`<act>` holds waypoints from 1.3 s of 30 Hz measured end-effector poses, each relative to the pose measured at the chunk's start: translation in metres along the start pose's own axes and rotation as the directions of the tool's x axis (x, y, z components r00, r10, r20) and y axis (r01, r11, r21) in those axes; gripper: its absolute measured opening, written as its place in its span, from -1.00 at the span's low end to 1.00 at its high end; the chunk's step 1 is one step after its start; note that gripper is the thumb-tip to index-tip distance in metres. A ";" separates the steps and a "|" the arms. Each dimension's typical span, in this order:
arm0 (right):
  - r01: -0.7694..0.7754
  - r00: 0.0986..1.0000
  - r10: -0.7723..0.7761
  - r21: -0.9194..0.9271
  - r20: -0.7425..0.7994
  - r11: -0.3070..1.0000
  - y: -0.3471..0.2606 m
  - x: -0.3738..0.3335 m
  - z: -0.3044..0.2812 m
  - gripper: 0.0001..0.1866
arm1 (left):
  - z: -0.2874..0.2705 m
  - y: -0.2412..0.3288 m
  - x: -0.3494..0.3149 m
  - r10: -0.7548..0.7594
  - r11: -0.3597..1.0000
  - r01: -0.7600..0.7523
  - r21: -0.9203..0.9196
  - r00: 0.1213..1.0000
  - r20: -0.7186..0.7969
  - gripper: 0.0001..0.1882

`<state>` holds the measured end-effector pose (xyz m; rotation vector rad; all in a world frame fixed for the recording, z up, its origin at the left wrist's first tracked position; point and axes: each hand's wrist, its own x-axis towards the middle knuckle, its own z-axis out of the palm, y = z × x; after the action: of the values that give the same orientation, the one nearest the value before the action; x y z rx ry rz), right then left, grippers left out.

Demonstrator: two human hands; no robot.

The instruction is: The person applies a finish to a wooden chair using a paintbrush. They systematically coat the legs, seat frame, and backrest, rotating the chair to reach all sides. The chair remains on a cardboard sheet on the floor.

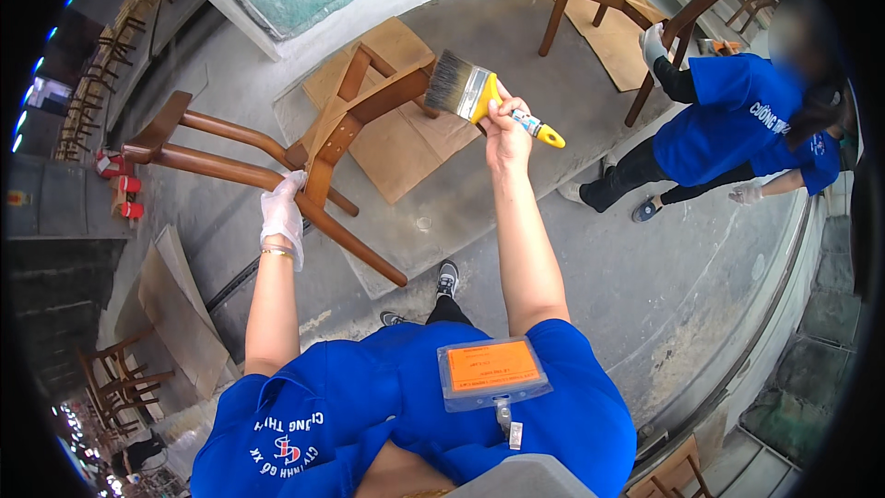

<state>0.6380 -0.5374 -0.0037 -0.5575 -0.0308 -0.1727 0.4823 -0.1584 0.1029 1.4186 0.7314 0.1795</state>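
A brown wooden chair frame (329, 134) lies tipped over in front of me, with its backrest pointing left. My left hand (282, 212), in a thin whitish glove, grips the frame near the joint of a leg and the seat rail. In my bare right hand (507, 134) is a wide paintbrush (481, 108) with a yellow handle, a metal band and dark bristles. The bristles point left, close to the chair's seat rail; I cannot tell whether they touch it.
Flattened cardboard (406, 152) lies under the chair on a grey platform. To the right, a co-worker in a blue shirt (737, 97) handles another chair frame (599, 9), with a second person close behind. More chairs (120, 383) stand at lower left, beside leaning boards (175, 323).
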 end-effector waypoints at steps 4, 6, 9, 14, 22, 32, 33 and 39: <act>-0.226 0.809 0.101 -0.147 -0.579 0.963 -0.035 -0.020 -0.061 -0.71 | -0.002 0.008 -0.001 0.000 0.997 -0.004 0.080 0.999 0.053 -0.79; -0.131 0.567 -0.198 -0.325 -0.800 0.936 -0.047 -0.027 -0.080 -0.81 | -0.003 0.009 0.000 0.011 0.997 -0.017 0.079 0.997 0.070 -0.78; -0.457 0.406 -0.344 -0.514 -0.847 0.726 -0.035 -0.018 -0.048 -0.92 | -0.003 0.007 0.001 0.014 0.996 -0.023 0.082 0.995 0.101 -0.75; 0.105 0.994 -0.106 -0.087 -0.016 0.991 0.005 0.010 0.060 -0.82 | -0.007 0.006 0.001 0.025 0.993 -0.034 0.117 0.997 0.077 -0.71; -0.136 0.721 -0.063 -0.230 -0.690 0.964 -0.034 -0.042 -0.134 -0.72 | -0.015 0.004 0.015 0.034 0.990 -0.055 0.132 0.987 0.159 -0.69; 0.264 0.920 -0.371 -0.499 -0.127 0.825 0.042 0.008 0.044 -0.83 | -0.009 0.015 0.008 -0.015 0.988 -0.012 0.156 0.986 0.169 -0.73; 0.183 0.945 -0.261 -0.343 -0.198 0.921 0.041 0.012 0.052 -0.81 | -0.009 0.014 0.008 -0.010 0.988 -0.018 0.154 0.984 0.178 -0.73; -0.118 0.742 -0.054 -0.209 -0.668 0.971 -0.019 -0.021 -0.040 -0.66 | -0.016 0.004 0.019 0.073 0.991 -0.094 0.091 0.976 0.206 -0.75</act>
<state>0.6138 -0.5710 -0.0296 -0.7108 0.7223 -0.3414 0.4897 -0.1345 0.0997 1.5388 0.5195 0.0632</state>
